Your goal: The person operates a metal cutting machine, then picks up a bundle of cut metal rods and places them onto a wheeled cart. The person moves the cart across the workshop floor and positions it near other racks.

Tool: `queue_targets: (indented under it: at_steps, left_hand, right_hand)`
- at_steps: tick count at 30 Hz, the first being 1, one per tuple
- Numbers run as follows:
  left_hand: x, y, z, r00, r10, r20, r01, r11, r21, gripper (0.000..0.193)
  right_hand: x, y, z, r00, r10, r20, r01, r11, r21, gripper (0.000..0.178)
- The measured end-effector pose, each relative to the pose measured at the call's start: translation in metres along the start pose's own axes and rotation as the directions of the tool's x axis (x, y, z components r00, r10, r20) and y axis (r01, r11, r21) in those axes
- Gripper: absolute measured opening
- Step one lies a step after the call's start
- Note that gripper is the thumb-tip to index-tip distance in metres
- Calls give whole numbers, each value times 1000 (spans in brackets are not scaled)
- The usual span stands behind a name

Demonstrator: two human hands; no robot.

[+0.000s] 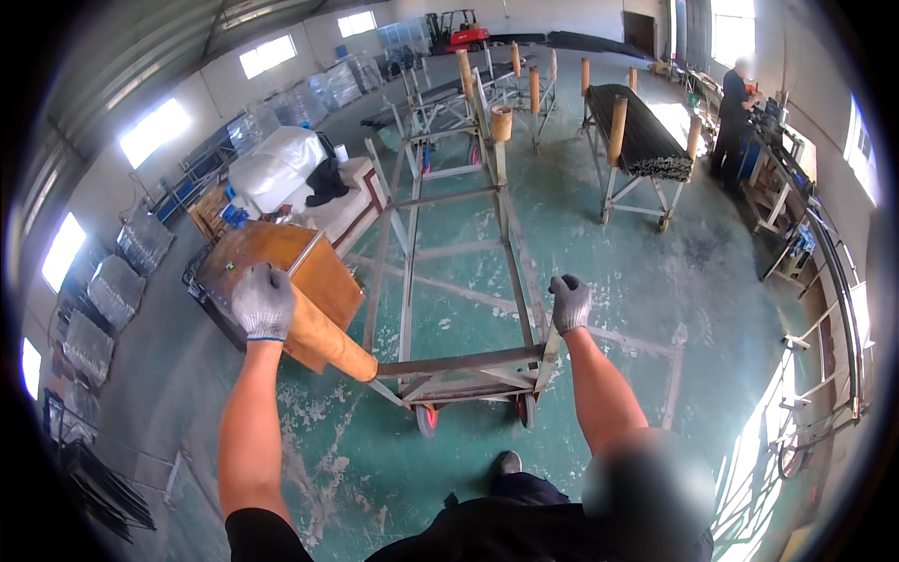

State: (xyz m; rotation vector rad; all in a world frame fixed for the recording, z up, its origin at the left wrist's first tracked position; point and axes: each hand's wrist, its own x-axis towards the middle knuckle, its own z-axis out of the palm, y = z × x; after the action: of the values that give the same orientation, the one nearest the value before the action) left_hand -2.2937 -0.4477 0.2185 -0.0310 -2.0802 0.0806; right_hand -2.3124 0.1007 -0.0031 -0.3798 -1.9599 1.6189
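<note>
A long metal frame cart (459,362) on wheels stands in front of me, its near end closest to my body. My left hand (264,302), in a grey glove, is closed at the top of a tan tube sleeve (332,342) that covers the cart's near left post. On the other side, my gloved right hand (569,303) is closed around the top of the bare near right post (549,358). Both arms reach forward, spread apart. A red-rimmed wheel (426,421) shows below the near crossbar. More tan sleeves, such as the short one (501,124), cap posts farther off.
Left of the cart stand a brown wooden cabinet (323,281) and a pale sofa (361,192) bearing plastic-wrapped bundles. At right, a wheeled rack (637,192) carries long dark bars (637,131). A person (730,122) stands at a workbench. A red forklift (467,36) is far back.
</note>
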Motion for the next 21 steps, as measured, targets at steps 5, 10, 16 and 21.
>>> queue_targets:
  at_steps: [5,10,16,21]
  left_hand:
    - [39,11,72,998,7,57,-6,1000,-31,19]
    - [74,9,138,995,11,101,-13,1000,14,20]
    - [108,16,207,999,38,37,-38,999,12,18]
    - [124,28,251,997,22,-68,-19,999,49,12]
  right_hand:
    - [59,10,28,1000,12,-4,-12,1000,-3,38]
    - [115,19,63,999,47,26,-47,999,2,39]
    - [172,30,102,999,28,-17,-28,999,-25,38]
    - [205,39,124,997,43,-64,-41,999,31,36]
